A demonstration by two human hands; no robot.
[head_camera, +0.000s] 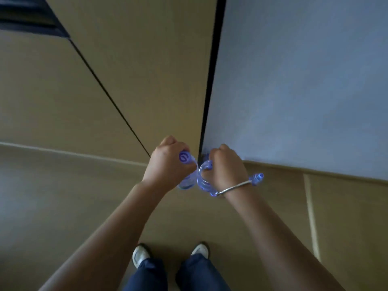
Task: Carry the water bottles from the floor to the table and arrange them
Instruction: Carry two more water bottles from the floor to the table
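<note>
Two clear water bottles off the floor and in the grip, one per fist, held out in front above the shoes (140, 255) on the tan floor (63, 196). Left hand (168, 164) curled tight round the neck of the left bottle (188, 179), purple cap (184, 158) turned up toward the camera, body hanging down and away below the fist. Right hand (227, 166) clamped round the right bottle (202, 178), long axis lying crosswise under the wrist, cap end poking out to the right past the silver bangle (235, 188). Both bottles touching or nearly so between the fists. Grey slab (304, 80), probably the table, ahead and to the right, nearer the right hand. No table top clearly shown. A pale swirl on the left cap; no lettering legible anywhere.
</note>
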